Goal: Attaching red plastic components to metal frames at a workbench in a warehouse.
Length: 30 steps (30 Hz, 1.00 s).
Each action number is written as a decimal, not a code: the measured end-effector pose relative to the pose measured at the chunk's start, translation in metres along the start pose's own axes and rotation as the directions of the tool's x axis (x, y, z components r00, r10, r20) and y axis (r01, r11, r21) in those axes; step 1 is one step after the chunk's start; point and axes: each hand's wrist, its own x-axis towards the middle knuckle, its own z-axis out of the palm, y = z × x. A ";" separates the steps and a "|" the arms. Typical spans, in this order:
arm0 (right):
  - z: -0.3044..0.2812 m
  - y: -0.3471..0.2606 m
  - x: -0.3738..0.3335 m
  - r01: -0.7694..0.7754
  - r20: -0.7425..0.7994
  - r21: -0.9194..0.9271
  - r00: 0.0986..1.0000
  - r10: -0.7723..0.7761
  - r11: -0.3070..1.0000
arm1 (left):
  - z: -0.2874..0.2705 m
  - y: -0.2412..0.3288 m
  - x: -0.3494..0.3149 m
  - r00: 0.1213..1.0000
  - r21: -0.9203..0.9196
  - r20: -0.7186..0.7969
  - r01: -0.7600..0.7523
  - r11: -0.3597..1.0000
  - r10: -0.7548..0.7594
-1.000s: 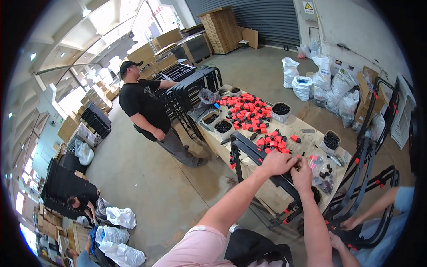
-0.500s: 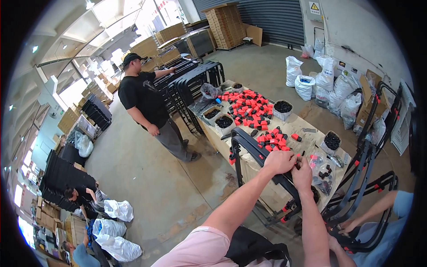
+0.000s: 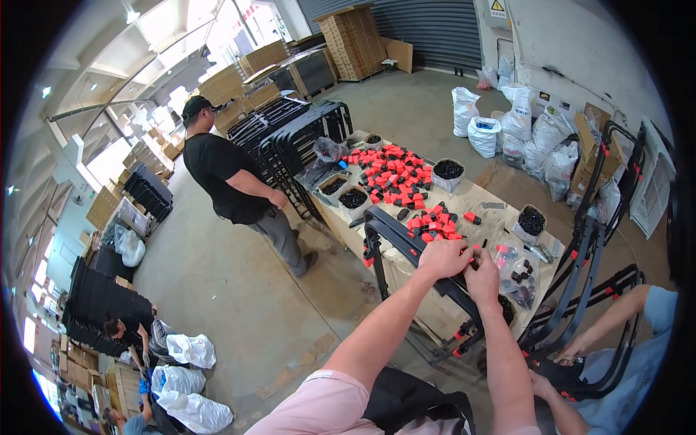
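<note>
Both my hands meet over the top bar of a black tubular metal frame [image 3: 399, 238], which stands against the near side of the wooden worktable [image 3: 500, 217]. My left hand [image 3: 444, 259] is closed, its fingertips pinched together at the bar. Close beside it, my right hand [image 3: 481, 278] is also closed, thumb and fingers at the same spot. A small bit of red shows between them; what they grip is mostly hidden. Just beyond lies a pile of red-and-black plastic parts [image 3: 435, 223]. A clear plastic bag [image 3: 516, 279] with black pieces lies right of my right hand.
Tubs of small black parts [image 3: 448, 174] stand around a larger red-and-black pile [image 3: 391, 174]. At left a person in black [image 3: 225, 174] stands near stacked black frames [image 3: 304, 145]. Another person's arm [image 3: 602, 326] works on frames at right. White sacks [image 3: 500, 134] line the wall.
The standing person has drawn the outstretched arm back from the stacked frames and turned away. My view has shifted slightly; my hands remain together at the bar.
</note>
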 end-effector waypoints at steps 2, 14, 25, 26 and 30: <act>0.000 -0.001 -0.001 0.010 -0.006 -0.015 1.000 -0.010 1.000 | 0.001 -0.001 -0.001 1.000 0.003 0.002 0.013 1.000 -0.013; -0.005 -0.005 -0.004 -0.006 0.006 -0.021 1.000 0.006 1.000 | 0.005 -0.002 0.000 1.000 -0.016 -0.008 0.005 1.000 -0.005; -0.005 -0.009 -0.005 -0.010 0.025 -0.047 1.000 0.011 0.999 | 0.007 -0.005 -0.001 0.999 -0.016 -0.038 0.002 1.000 -0.002; -0.003 -0.009 -0.005 -0.010 0.026 -0.047 1.000 0.011 0.999 | 0.006 -0.006 -0.003 0.999 -0.017 -0.037 0.005 1.000 -0.006; 0.004 -0.022 -0.010 0.027 -0.008 -0.044 1.000 -0.027 0.999 | -0.004 -0.013 -0.008 0.999 -0.005 -0.027 0.022 1.000 -0.022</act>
